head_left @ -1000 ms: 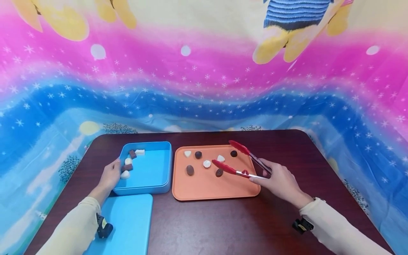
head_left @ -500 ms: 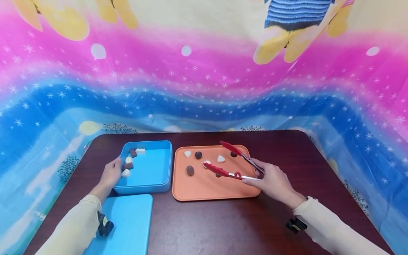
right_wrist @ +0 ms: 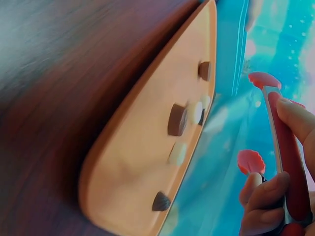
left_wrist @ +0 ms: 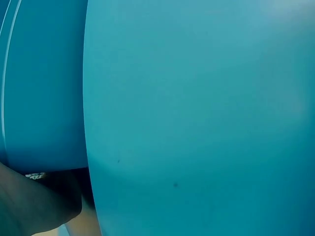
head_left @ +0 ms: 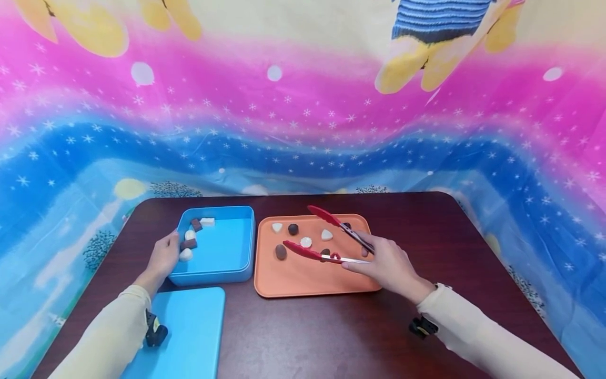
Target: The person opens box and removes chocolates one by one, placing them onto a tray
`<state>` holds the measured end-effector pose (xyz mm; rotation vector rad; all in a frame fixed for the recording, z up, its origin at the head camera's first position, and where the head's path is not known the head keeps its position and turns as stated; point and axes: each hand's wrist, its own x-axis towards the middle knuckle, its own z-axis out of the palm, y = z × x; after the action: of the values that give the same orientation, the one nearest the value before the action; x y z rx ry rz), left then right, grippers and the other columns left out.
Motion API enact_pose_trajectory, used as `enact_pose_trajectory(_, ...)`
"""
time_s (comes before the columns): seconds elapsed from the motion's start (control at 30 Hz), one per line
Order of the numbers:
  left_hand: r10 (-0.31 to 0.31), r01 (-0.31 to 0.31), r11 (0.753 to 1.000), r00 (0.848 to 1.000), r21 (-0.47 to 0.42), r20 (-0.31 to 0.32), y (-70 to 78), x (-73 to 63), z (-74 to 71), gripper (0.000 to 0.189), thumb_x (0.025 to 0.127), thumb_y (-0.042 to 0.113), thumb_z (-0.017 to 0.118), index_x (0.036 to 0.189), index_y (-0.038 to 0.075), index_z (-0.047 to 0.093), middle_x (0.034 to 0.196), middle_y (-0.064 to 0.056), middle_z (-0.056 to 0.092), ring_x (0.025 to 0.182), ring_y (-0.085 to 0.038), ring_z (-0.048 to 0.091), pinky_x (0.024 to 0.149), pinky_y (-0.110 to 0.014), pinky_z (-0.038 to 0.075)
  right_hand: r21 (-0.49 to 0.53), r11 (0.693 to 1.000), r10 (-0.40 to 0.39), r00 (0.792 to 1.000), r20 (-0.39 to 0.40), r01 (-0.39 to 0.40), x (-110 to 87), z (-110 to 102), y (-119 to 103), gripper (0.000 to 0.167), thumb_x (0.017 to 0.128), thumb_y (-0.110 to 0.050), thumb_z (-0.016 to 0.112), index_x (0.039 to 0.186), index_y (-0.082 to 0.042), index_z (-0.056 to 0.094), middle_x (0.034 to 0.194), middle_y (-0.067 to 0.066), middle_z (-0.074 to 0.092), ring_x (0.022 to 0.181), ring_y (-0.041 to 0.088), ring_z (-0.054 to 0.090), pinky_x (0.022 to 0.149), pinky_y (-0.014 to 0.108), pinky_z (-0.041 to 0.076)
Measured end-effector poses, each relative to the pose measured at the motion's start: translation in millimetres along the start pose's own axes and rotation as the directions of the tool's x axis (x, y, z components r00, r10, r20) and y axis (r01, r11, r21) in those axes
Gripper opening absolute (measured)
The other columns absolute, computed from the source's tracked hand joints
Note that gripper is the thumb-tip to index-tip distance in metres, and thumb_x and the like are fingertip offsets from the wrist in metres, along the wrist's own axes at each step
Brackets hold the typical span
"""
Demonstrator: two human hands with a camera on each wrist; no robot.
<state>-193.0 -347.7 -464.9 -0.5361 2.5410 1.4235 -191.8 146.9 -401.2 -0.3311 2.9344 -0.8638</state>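
Observation:
My right hand (head_left: 390, 266) grips a pair of red-tipped metal tongs (head_left: 303, 250) with spread arms, their heads over the orange tray (head_left: 317, 287). Between the heads, as seen from above, lies a white fluted chocolate (head_left: 305, 242); a brown oval chocolate (head_left: 281, 252) is close to the lower tip. In the right wrist view the tong heads hold nothing. My left hand (head_left: 163, 258) holds the left wall of the blue box (head_left: 222, 276), its other fingers hidden. Several brown and white chocolates (head_left: 189, 243) sit along the box's left side.
A blue lid (head_left: 189, 331) lies in front of the box, under the left forearm. More chocolates (head_left: 326, 235) are scattered on the tray, which stands right beside the box. A patterned cloth (head_left: 303, 116) hangs behind the dark wooden table (head_left: 303, 337).
My right hand has moved left with the tongs, their heads passing from the tray's right part to its middle and left. My left hand stays at the box.

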Motion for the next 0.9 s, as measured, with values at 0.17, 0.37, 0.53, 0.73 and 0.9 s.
enact_pose_trajectory(0.17, -0.012, 0.012, 1.0, 1.0, -0.007, -0.012, -0.9, -0.2, -0.1, 0.072, 0.107, 0.052, 0.007, 0.162, 0.005, 0.014, 0.165, -0.028, 0.019, 0.146, -0.05, 0.028, 0.119, -0.071, 0.026, 0.0, 0.999, -0.052, 0.999, 0.0, 0.052, 6.2, 7, -15, 0.074, 0.074, -0.055, 0.085, 0.135, -0.019, 0.064, 0.072, -0.003, 0.054, 0.057, 0.015, 0.041, 0.049, 0.028, 0.031)
enact_pose_trajectory(0.37, -0.017, 0.018, 1.0, 0.999, 0.006, -0.044, 0.2, 1.0, 1.8, 0.074, 0.107, 0.055, 0.007, 0.141, 0.001, 0.045, 0.142, -0.031, 0.043, 0.136, -0.047, 0.038, 0.112, -0.064, 0.037, 0.03, 0.996, -0.08, 0.996, 0.027, 0.079, 12.6, 18, -34, 0.071, 0.074, -0.058, 0.085, 0.131, -0.02, 0.066, 0.07, -0.003, 0.052, 0.055, 0.013, 0.04, 0.049, 0.028, 0.03)
enact_pose_trajectory(0.53, -0.012, 0.013, 1.0, 0.998, 0.016, -0.063, 0.2, 2.6, 3.2, 0.064, 0.107, 0.054, 0.008, 0.102, 0.004, 0.048, 0.12, -0.023, 0.046, 0.123, -0.042, 0.042, 0.094, -0.052, 0.04, 0.062, 0.993, -0.104, 0.992, 0.068, 0.099, 16.0, 26, -47, 0.083, 0.075, -0.057, 0.084, 0.143, -0.019, 0.058, 0.067, -0.004, 0.051, 0.053, 0.011, 0.038, 0.049, 0.025, 0.028)
enact_pose_trajectory(0.73, -0.014, 0.015, 1.0, 0.999, 0.025, -0.042, 1.0, 2.1, 1.5, 0.074, 0.107, 0.053, 0.006, 0.133, -0.003, 0.046, 0.143, -0.029, 0.041, 0.13, -0.045, 0.039, 0.104, -0.058, 0.041, 0.077, 0.987, -0.148, 0.984, 0.098, 0.141, 22.9, 38, -60, 0.071, 0.076, -0.057, 0.083, 0.134, -0.022, 0.063, 0.068, -0.008, 0.058, 0.056, 0.009, 0.048, 0.05, 0.026, 0.036)
enact_pose_trajectory(0.9, 0.002, 0.0, 0.999, 0.998, 0.038, -0.062, -0.6, 3.9, 2.2, 0.063, 0.108, 0.052, 0.008, 0.101, 0.003, 0.047, 0.097, -0.016, 0.042, 0.11, -0.036, 0.048, 0.087, -0.045, 0.042, 0.043, 0.984, -0.178, 0.98, 0.089, 0.175, 29.8, 46, -70, 0.053, 0.074, -0.062, 0.082, 0.111, -0.028, 0.067, 0.07, -0.005, 0.054, 0.063, 0.013, 0.047, 0.051, 0.027, 0.035)
